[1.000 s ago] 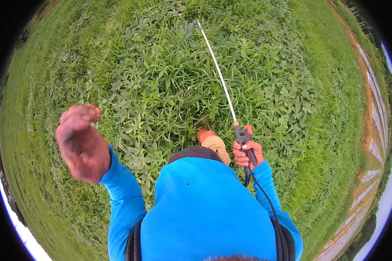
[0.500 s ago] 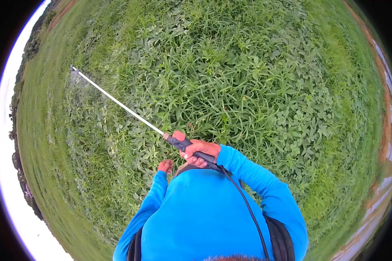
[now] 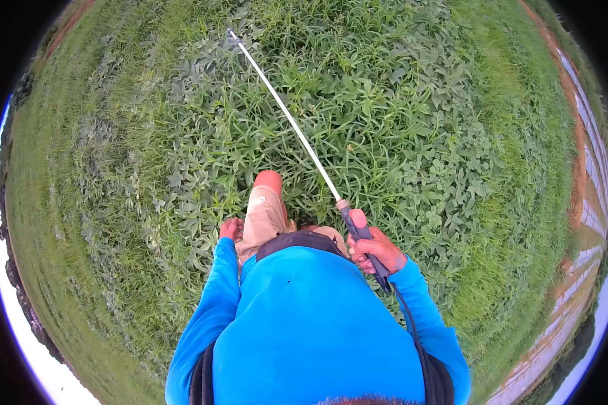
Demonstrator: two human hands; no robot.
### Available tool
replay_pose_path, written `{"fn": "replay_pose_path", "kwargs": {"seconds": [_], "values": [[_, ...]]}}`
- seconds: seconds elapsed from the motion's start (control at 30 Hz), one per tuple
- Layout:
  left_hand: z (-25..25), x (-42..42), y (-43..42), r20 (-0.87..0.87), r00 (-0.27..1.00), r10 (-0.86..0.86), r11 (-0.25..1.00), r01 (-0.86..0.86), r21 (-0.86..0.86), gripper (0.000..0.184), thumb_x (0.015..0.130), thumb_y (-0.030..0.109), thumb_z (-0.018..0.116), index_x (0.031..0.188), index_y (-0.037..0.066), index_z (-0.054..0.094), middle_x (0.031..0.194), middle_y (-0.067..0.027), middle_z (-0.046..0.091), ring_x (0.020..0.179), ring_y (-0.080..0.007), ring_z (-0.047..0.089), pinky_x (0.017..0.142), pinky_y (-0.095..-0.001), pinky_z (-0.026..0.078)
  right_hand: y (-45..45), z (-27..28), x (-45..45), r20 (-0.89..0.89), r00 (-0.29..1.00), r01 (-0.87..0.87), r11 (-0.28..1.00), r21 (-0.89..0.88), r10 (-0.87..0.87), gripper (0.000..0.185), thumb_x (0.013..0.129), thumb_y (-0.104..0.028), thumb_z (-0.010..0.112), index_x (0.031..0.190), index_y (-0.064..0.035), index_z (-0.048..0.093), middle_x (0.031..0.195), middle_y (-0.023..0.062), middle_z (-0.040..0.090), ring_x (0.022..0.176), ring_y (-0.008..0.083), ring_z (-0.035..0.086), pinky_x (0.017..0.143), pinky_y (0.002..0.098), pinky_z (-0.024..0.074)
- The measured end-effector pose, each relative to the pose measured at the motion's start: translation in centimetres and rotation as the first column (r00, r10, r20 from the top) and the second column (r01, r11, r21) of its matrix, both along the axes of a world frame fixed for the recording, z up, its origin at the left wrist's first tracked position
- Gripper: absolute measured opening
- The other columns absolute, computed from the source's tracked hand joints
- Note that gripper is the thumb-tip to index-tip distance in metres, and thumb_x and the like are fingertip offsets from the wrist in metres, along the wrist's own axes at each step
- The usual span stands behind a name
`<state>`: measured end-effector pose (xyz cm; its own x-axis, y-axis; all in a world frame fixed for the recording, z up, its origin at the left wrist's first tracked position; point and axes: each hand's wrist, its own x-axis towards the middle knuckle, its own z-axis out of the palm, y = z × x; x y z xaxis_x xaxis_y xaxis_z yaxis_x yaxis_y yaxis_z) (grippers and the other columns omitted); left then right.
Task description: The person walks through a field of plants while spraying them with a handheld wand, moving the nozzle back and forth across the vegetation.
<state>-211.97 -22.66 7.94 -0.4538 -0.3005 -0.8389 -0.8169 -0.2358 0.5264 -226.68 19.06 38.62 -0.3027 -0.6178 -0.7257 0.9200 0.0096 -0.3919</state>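
Observation:
My right hand (image 3: 378,250) is wrapped round the dark handle of a spray wand (image 3: 287,113). The wand's long white tube slants up and to the left over the plants. A nozzle (image 3: 233,35) sits at its far tip, with faint mist around it. On top of the handle is a pinkish-red knob (image 3: 358,218). From the handle's lower end a black hose (image 3: 410,317) runs back along my right arm. My left hand (image 3: 232,228) hangs low beside my left thigh, its fingers loosely curled, with nothing visible in it.
Dense leafy plants and long grass (image 3: 358,135) surround me, close to my legs. My bent left leg (image 3: 267,202) is forward among them. Dark straps (image 3: 438,371) pass over my shoulders. Pale strips (image 3: 591,148) on reddish soil lie at the far right.
The wand has swung from pointing left to pointing further forward. My right hand has moved right, away from my belly. My left leg has come forward; my left hand has shifted slightly left.

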Motion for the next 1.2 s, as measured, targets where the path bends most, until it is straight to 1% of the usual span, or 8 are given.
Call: {"fn": "replay_pose_path", "kwargs": {"seconds": [0.13, 0.37, 0.43, 0.53, 0.7, 0.77, 0.93, 1.2], "values": [[-3.1, -0.7, -0.9, -0.17, 0.961, -0.218, 0.968, 0.19, -0.164, 0.033, 0.082, 0.034, 0.05, 0.087, 0.002, 0.059, 0.072, -0.0058, 0.058, 0.058, -0.0135, 0.055, 0.048, -0.0281, 0.044, 7.9, 4.7, 4.3, 0.07, 0.987, 0.125, 0.959, 0.256, -0.147, 0.015, 0.07, -0.01, 0.054, 0.08, -0.0056, 0.043, 0.056, -0.0002, 0.041, 0.041, 0.0057, 0.037, 0.036, 0.0198, 0.0293], [-6.4, -7.2, -0.2, -0.211, 0.909, -0.36, 0.932, 0.358, -0.048, 0.029, 0.083, 0.03, 0.048, 0.087, 0.003, 0.057, 0.067, -0.0059, 0.057, 0.055, -0.0147, 0.052, 0.046, -0.0279, 0.042, 14.6, 11.2, 8.9, 0.088, 0.918, 0.27, 0.772, 0.575, -0.387, 0.017, 0.067, -0.008, 0.053, 0.081, -0.0072, 0.043, 0.056, 0.0023, 0.038, 0.039, 0.0077, 0.034, 0.034, 0.0211, 0.0295], [-3.8, -11.6, 2.0, 0.101, 0.953, -0.286, 0.955, 0.274, 0.118, 0.025, 0.083, 0.029, 0.046, 0.086, 0.006, 0.056, 0.062, -0.0039, 0.052, 0.049, -0.0131, 0.048, 0.04, -0.0271, 0.036, 15.1, 10.8, 9.1, 0.048, 0.885, 0.35, 0.729, 0.588, -0.463, 0.016, 0.068, -0.009, 0.054, 0.08, -0.0076, 0.043, 0.055, 0.0018, 0.038, 0.039, 0.0077, 0.034, 0.033, 0.0215, 0.0294], [-3.9, -17.0, 3.5, 0.015, 0.932, -0.361, 0.93, 0.359, 0.077, 0.026, 0.085, 0.031, 0.045, 0.086, 0.008, 0.056, 0.062, -0.0015, 0.051, 0.042, -0.0101, 0.041, 0.037, -0.0244, 0.032, 15.7, 9.9, 7.8, -0.129, 0.836, 0.484, 0.604, 0.633, -0.534, 0.017, 0.07, -0.015, 0.055, 0.081, -0.0082, 0.044, 0.053, 0.0, 0.038, 0.037, 0.0076, 0.034, 0.032, 0.0222, 0.0294], [-1.9, -25.0, 4.2, -0.184, 0.925, -0.332, 0.928, 0.355, 0.111, 0.027, 0.087, 0.033, 0.045, 0.085, 0.008, 0.056, 0.065, -0.0003, 0.052, 0.045, -0.0075, 0.042, 0.039, -0.0225, 0.033, 16.9, 9.0, 3.8, -0.16, 0.692, 0.673, 0.551, 0.493, -0.703, 0.02, 0.076, -0.025, 0.054, 0.082, -0.008, 0.045, 0.054, 0.0006, 0.039, 0.038, 0.0093, 0.038, 0.033, 0.0235, 0.0329], [-1.1, -27.0, 4.1, -0.194, 0.908, -0.371, 0.924, 0.381, 0.015, 0.028, 0.087, 0.034, 0.045, 0.087, 0.008, 0.056, 0.067, -0.0002, 0.052, 0.047, -0.0071, 0.042, 0.04, -0.022, 0.033, 17.3, 8.2, 1.9, -0.077, 0.54, 0.84, 0.532, 0.11, -0.838, 0.021, 0.077, -0.028, 0.051, 0.082, -0.0083, 0.046, 0.057, 0.0014, 0.041, 0.04, 0.0107, 0.039, 0.035, 0.0242, 0.0335], [0.7, -26.1, 2.8, -0.198, 0.915, -0.353, 0.932, 0.363, 0.015, 0.026, 0.087, 0.03, 0.044, 0.087, 0.007, 0.056, 0.067, -0.0002, 0.051, 0.045, -0.0077, 0.04, 0.039, -0.0223, 0.032, 18.7, 4.9, -5.3, -0.233, 0.38, 0.923, 0.384, 0.028, -0.895, 0.02, 0.08, -0.028, 0.049, 0.078, -0.0083, 0.046, 0.059, 0.0006, 0.04, 0.044, 0.0113, 0.041, 0.037, 0.0256, 0.0348], [-1.8, -13.0, -0.3, 0.21, 0.925, -0.318, 0.946, 0.323, 0.008, 0.029, 0.081, 0.035, 0.048, 0.087, 0.008, 0.058, 0.068, -0.0051, 0.056, 0.048, -0.0138, 0.048, 0.039, -0.0275, 0.038, 23.3, -6.9, -17.2, -0.319, 0.32, 0.941, 0.339, -0.004, -0.892, 0.015, 0.074, -0.021, 0.053, 0.067, -0.0108, 0.043, 0.056, -0.0005, 0.039, 0.044, 0.0103, 0.038, 0.04, 0.0244, 0.0331]]}}
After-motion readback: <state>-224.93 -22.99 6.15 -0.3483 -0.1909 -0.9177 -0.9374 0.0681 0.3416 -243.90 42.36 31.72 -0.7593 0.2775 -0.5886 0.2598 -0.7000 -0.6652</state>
